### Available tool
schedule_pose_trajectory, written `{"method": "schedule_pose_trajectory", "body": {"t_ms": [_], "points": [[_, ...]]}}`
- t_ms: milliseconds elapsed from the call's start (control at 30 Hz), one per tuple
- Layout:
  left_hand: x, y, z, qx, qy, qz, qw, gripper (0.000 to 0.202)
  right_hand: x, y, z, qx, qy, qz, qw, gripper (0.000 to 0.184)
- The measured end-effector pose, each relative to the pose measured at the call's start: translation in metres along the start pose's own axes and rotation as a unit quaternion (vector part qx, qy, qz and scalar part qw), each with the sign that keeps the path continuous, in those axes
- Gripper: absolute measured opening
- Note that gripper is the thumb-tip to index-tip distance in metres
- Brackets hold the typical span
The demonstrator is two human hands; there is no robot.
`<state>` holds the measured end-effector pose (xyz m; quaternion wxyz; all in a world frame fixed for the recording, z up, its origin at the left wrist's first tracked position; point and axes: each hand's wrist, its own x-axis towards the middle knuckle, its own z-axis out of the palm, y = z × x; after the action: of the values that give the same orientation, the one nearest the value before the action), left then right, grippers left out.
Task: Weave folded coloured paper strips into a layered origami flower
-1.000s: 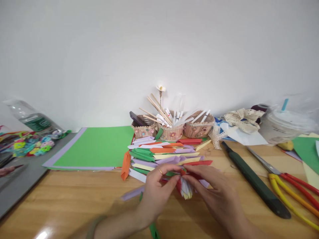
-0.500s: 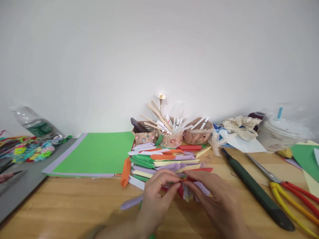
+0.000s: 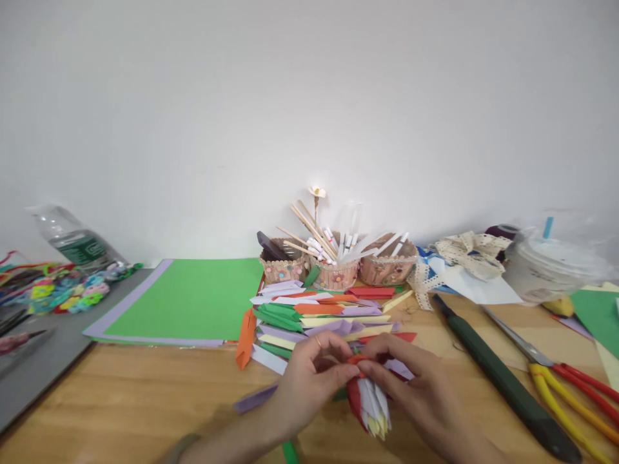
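Between my hands hangs a bundle of folded paper pieces (image 3: 373, 403) in red, white and pale yellow, with orange at its top. My left hand (image 3: 316, 380), a ring on one finger, pinches the orange top from the left. From the right, my right hand (image 3: 418, 380) pinches the same top, its thumb and fingertips close to the left thumb. Just behind the hands lies a pile of folded paper strips (image 3: 280, 316) in green, purple, orange, white and yellow. A purple strip (image 3: 254, 399) and a green one (image 3: 290, 453) lie near my left forearm.
Green and purple paper sheets (image 3: 188, 299) lie on the left. Three decorated baskets (image 3: 333, 274) hold sticks and pens against the wall. At right are a long dark green tool (image 3: 503, 374), scissors (image 3: 536, 361), lace ribbon (image 3: 476, 251) and a lidded cup (image 3: 546, 270). A bottle (image 3: 77, 245) leans far left.
Both hands have turned slightly, so more of the paper bundle shows below the fingers, with its pale tips pointing down. The whole view has shifted a little. The grip stays at the top.
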<state>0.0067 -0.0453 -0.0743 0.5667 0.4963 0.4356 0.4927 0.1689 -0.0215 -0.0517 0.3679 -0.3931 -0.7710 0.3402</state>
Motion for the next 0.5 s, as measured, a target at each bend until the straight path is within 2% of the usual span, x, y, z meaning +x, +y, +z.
{"method": "schedule_pose_trajectory", "body": {"t_ms": [67, 167, 367, 500], "points": [[0.0032, 0.0013, 0.0, -0.031, 0.003, -0.035, 0.999, 0.029, 0.0028, -0.0014, -0.0002, 0.063, -0.048, 0.075, 0.994, 0.02], [0.0071, 0.0036, 0.0004, -0.045, 0.032, -0.056, 0.997, 0.033, 0.0058, -0.0031, -0.0009, 0.141, -0.088, 0.137, 0.977, 0.018], [0.0098, 0.0063, -0.0016, -0.065, -0.002, -0.083, 0.994, 0.03, 0.0089, -0.0064, -0.0032, 0.252, -0.107, 0.192, 0.942, 0.02], [0.011, 0.0057, -0.0021, -0.063, -0.002, -0.087, 0.994, 0.03, 0.0099, -0.0031, -0.0025, 0.257, -0.103, 0.196, 0.941, 0.018]]}}
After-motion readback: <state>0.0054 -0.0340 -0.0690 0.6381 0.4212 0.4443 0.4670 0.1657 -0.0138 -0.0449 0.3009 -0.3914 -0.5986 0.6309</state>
